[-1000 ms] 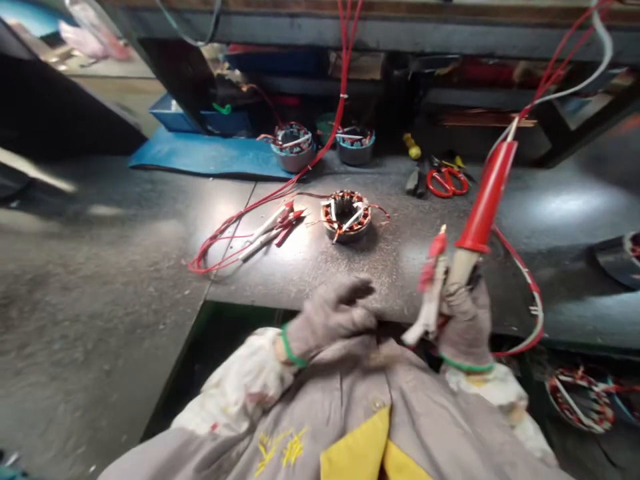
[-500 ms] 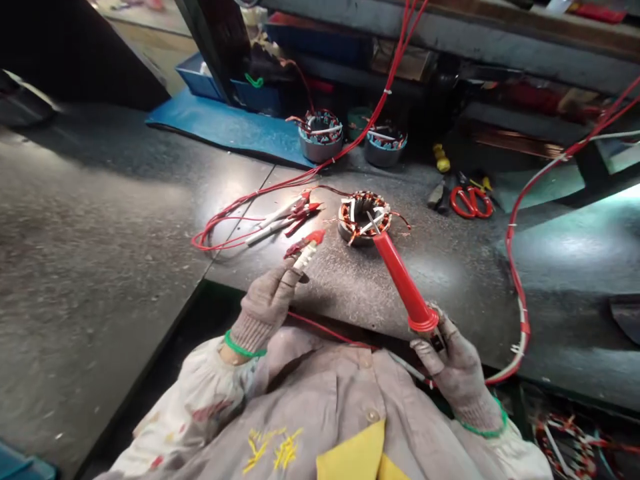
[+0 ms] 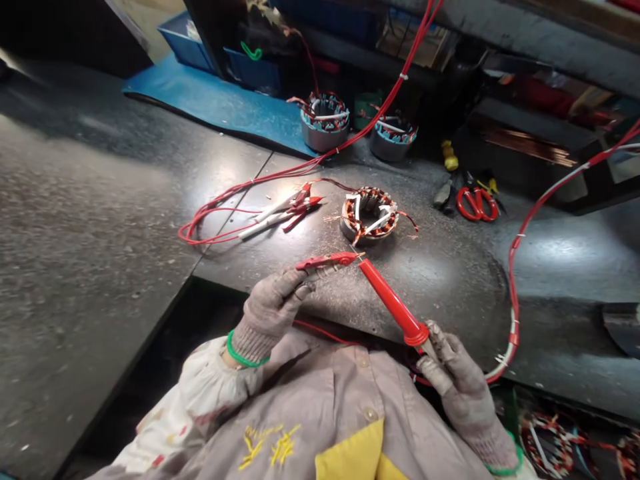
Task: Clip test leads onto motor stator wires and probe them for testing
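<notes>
- So, the left hand (image 3: 273, 310) and right hand (image 3: 463, 380) are well apart, each clamped on its own thing, both out over the near part of the tabletop (image 3: 440, 287)
- Left hand, in a grubby knit glove, pinches a red-sleeved lead (image 3: 325, 261), its end aimed sideways across at the iron
- Right hand grips the base of a red soldering iron (image 3: 390, 303), slanting it up so its tip meets the lead's end, though I can't tell if they actually touch
- Holding both up like this looks like a way to keep the hot tip off the tabletop and clear of the copper-wound stator (image 3: 369, 217) sitting just beyond
- The iron's red-and-white cable (image 3: 513, 287) swings wide around the right, seemingly out of the way of the hands
- More white-sleeved leads (image 3: 280, 213) lie left of the stator, beside a loose loop of red wire (image 3: 215, 223)
- Red scissors (image 3: 477, 205) and a yellow-handled screwdriver (image 3: 450, 155) sit toward the back, handy but out of the way, near two more stators (image 3: 325, 122)
</notes>
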Motion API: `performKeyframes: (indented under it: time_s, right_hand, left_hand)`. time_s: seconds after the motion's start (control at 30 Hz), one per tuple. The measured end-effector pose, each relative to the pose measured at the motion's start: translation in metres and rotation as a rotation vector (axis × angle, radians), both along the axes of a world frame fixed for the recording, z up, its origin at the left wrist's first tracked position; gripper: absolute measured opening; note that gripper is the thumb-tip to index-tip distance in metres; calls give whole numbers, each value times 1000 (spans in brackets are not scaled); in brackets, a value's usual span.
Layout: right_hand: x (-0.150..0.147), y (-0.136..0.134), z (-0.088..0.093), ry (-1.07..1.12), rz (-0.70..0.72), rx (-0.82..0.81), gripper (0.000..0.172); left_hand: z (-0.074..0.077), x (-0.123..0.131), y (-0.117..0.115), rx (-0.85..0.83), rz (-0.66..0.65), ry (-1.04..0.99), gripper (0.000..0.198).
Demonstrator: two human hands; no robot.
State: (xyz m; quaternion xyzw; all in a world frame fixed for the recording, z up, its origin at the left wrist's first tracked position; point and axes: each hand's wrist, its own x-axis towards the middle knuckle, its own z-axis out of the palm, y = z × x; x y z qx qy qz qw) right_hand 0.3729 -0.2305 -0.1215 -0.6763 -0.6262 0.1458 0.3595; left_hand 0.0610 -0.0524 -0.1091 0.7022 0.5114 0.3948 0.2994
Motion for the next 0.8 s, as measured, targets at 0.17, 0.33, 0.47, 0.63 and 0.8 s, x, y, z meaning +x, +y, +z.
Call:
performKeyframes:
  time_s: [0.17,0.33,0.47,0.63,0.8]
  right_hand:
    - [-2,4,2,-132,66,97,65]
    - [-4,15,10,-173,81,81,67]
    - [-4,26,8,-220,84,120,68]
    - [-2,27,4,-306,62,155,67]
    - [-3,25,3,-268,72,125,68]
  left_hand:
    - [-1,-1,2,12,27,60,32]
    - [-6,0,17,-27,162,223,38]
    - [-13,12,40,-46,188,327,45]
    - [-17,14,52,-44,218,369,45]
    - [-17,9,51,-39,237,415,46]
